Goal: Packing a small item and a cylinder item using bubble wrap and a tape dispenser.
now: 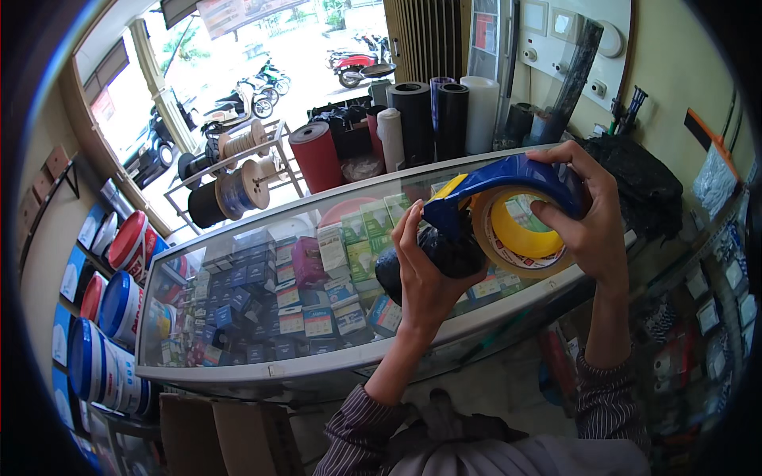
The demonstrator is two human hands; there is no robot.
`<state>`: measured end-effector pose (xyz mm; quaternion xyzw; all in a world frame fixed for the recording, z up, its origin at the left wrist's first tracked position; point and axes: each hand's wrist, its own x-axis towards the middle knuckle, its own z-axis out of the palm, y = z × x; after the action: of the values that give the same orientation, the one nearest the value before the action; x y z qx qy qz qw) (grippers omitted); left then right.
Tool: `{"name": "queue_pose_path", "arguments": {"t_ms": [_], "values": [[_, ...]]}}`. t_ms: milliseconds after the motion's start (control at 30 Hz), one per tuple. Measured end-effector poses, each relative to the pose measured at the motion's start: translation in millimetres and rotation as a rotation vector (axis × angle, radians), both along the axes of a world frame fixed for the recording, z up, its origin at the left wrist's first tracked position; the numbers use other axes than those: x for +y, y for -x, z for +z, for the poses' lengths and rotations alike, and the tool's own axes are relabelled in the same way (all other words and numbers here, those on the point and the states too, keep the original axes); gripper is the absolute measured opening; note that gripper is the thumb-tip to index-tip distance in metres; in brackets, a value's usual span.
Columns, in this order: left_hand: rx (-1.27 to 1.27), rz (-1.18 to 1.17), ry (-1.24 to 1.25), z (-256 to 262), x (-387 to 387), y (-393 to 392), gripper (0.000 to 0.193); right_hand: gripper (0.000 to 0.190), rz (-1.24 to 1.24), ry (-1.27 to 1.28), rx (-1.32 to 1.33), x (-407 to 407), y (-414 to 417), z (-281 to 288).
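A blue hand-held tape dispenser point(509, 171) is in my right hand point(589, 208), with the thumb at the yellow hub point(518, 229) and the fingers over the blue casing. A tape roll point(494, 244) sits around that hub. My left hand point(425, 279) grips a bundle wrapped in black plastic point(455, 253). The dispenser's front end meets the top of the bundle by my left fingertips. Both hands are above a glass display counter point(238, 372). My left palm and fingers hide part of the bundle.
Small product boxes point(309, 315), several of them bulb boxes, lie under the counter glass. Behind it stand upright rolls of sheeting point(411, 119) and a rack of cable spools point(241, 178). Paint buckets point(110, 363) line the left side. A cardboard box point(238, 437) is below the counter.
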<state>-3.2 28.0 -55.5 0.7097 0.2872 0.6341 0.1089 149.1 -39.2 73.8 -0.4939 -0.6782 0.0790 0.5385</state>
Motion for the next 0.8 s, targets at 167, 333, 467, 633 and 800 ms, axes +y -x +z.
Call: {"name": "queue_pose_path", "arguments": {"t_ms": [167, 333, 467, 633, 800], "values": [[0.009, 0.042, 0.017, -6.0, 3.1, -0.2, 0.112, 0.034, -0.018, -0.028, -0.042, 1.6, 1.8, -2.1], [-0.037, 0.042, 0.020, -8.4, 7.5, 0.2, 0.110, 0.033, -0.006, -0.016, -0.002, 5.3, 2.8, -4.8], [-0.048, 0.003, 0.080, -3.1, 4.3, 0.4, 0.104, 0.034, -0.011, -0.011, -0.002, 6.0, 4.4, -4.0], [0.010, 0.061, 0.096, 6.1, 8.3, 10.7, 0.093, 0.035, -0.010, -0.015, -0.017, 8.8, 11.1, -6.9], [0.109, 0.077, 0.123, 16.7, 20.1, 28.9, 0.084, 0.038, 0.079, 0.057, -0.083, 6.2, 20.1, -3.7]]}}
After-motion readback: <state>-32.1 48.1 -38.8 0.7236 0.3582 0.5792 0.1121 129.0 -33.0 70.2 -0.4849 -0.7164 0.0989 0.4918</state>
